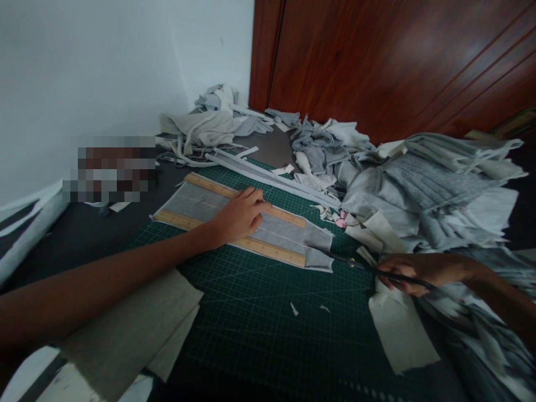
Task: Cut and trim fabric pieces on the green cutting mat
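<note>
A grey piece of fabric lies flat on a green cutting mat, with a far wooden ruler and a near wooden ruler along its long sides. My left hand presses down on the fabric and far ruler, fingers bent and apart, thumb toward the middle. At the right, my right hand grips black-handled scissors. Their blades point left into the fabric's right end, where a slit parts two flaps. How far the blades stand apart cannot be made out.
Heaped grey and white fabric fills the right side. More cloth piles up by the wall. Behind stands a reddish wooden panel. Cut pieces lie near my right hand, and folded cloth lies under my left forearm.
</note>
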`<action>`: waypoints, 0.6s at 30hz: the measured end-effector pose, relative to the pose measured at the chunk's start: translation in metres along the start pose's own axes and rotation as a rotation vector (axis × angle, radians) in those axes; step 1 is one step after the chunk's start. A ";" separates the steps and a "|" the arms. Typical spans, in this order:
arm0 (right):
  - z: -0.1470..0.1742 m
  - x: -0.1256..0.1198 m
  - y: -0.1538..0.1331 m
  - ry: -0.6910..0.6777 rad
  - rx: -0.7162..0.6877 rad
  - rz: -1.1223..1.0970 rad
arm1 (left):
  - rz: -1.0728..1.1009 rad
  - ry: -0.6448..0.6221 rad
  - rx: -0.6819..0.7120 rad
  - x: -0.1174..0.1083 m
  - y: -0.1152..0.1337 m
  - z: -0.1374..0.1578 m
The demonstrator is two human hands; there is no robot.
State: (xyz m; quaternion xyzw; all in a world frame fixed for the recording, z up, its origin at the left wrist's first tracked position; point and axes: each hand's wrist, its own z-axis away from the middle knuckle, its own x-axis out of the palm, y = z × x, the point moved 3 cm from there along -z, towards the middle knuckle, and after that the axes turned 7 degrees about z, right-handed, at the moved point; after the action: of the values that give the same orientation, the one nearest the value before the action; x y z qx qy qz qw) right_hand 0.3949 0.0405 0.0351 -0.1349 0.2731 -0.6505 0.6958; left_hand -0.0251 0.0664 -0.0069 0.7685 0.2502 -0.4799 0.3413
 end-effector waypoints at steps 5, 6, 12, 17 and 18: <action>0.000 0.006 0.005 0.003 -0.021 -0.239 | 0.004 0.006 0.005 -0.001 0.000 0.000; -0.001 0.007 0.005 0.011 -0.029 -0.240 | 0.007 0.007 0.007 -0.001 0.000 0.000; -0.008 0.009 0.023 0.044 -0.103 -0.318 | -0.006 0.031 0.034 0.000 -0.002 0.001; -0.011 0.009 0.028 0.088 -0.086 -0.273 | -0.027 0.028 0.045 -0.004 0.000 0.001; -0.011 0.009 0.026 0.095 -0.090 -0.266 | -0.033 0.018 0.048 -0.005 0.002 0.001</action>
State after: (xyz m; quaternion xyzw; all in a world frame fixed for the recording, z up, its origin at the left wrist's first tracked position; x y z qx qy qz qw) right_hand 0.4108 0.0367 0.0099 -0.1700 0.3140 -0.7298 0.5830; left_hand -0.0264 0.0644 -0.0018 0.7765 0.2541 -0.4845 0.3127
